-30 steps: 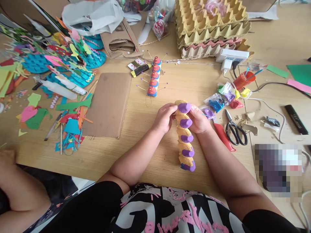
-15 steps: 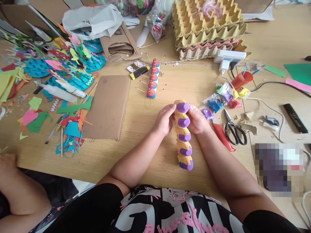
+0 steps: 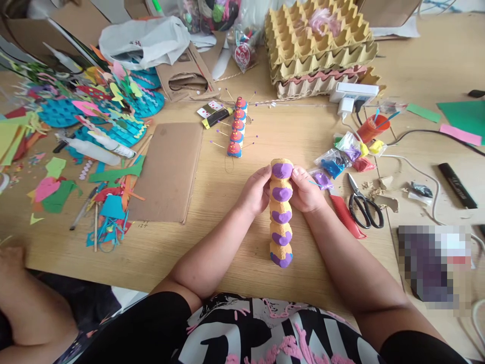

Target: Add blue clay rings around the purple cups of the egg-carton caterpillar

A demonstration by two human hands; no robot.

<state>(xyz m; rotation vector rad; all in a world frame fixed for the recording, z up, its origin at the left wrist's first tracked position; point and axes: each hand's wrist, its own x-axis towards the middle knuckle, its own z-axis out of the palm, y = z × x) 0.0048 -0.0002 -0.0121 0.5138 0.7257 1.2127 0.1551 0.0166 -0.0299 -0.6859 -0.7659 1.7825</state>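
Observation:
Between my two hands is an egg-carton strip (image 3: 281,206), a yellowish row of several bumps, each with a patch of purple clay. Its lowest bump also shows a little blue. My left hand (image 3: 255,192) grips the far end from the left, thumb at the top bump. On the other side, my right hand (image 3: 307,191) pinches the same end with thumb and fingers; some fingertips are hidden behind the strip. Beyond them stands a finished-looking strip (image 3: 235,135) with red and blue bumps, small faces and thin purple-tipped sticks.
Left lie a cardboard sheet (image 3: 166,172), paper scraps (image 3: 113,207) and glue bottles (image 3: 93,150). Right are scissors (image 3: 364,205), a red-handled cutter (image 3: 346,215), bagged clay (image 3: 333,164) and a red cup (image 3: 373,129). Egg trays (image 3: 318,55) are stacked behind. Another person's arm (image 3: 34,303) rests at lower left.
The strip has turned slightly, so its purple patches now face me more squarely. Both hands keep their hold on its far end.

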